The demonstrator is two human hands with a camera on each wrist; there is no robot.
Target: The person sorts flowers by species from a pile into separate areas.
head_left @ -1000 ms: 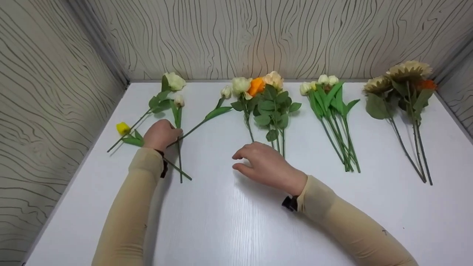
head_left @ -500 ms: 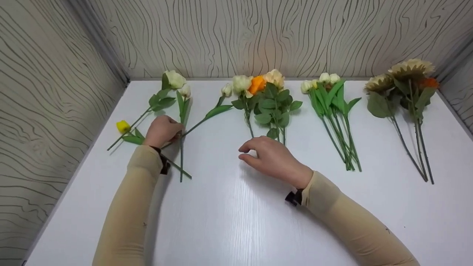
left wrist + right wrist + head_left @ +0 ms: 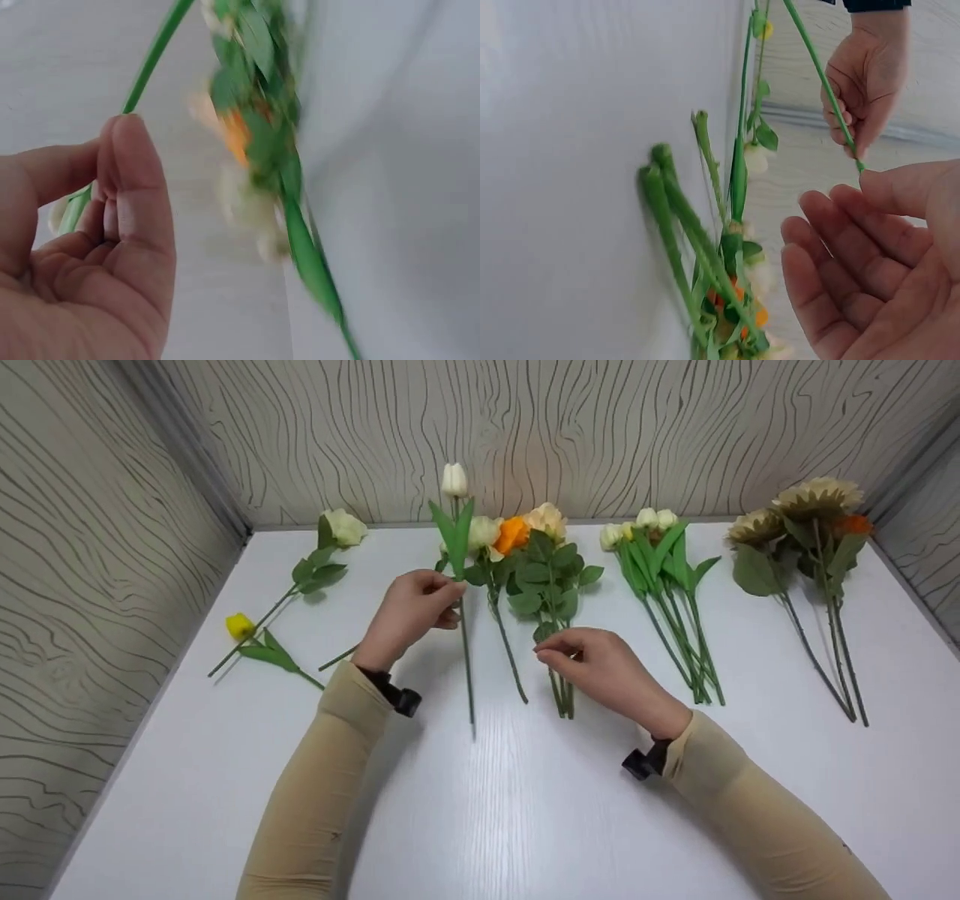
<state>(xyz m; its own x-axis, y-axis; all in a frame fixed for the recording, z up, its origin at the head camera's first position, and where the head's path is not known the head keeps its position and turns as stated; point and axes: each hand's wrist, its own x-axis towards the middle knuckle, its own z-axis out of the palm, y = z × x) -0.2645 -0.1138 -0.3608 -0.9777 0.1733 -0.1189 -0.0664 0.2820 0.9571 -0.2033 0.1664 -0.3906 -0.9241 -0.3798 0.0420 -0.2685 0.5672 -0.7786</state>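
My left hand (image 3: 409, 611) pinches the stem of a white tulip (image 3: 454, 480) between thumb and fingertips. The tulip stands nearly upright in the head view, its leaves just above the fingers and the stem hanging down. In the left wrist view its green stem (image 3: 156, 56) slants up from the fingertips. My right hand (image 3: 607, 667) holds nothing; its fingers are loosely bent over the stems of the middle rose bunch (image 3: 551, 577). Another tulip lies beneath the left hand, mostly hidden, with a bit of stem (image 3: 337, 657) showing.
On the white table (image 3: 450, 825), a white rose (image 3: 345, 529) and a yellow tulip (image 3: 240, 626) lie at the left. Right of the roses is a tulip bunch (image 3: 675, 570), then large cream flowers (image 3: 817, 502) with an orange one. Patterned walls (image 3: 360, 442) stand behind and left.
My left hand has lifted the white tulip from the pile at the left and carried it right, towards the roses. My right hand has shifted slightly right.
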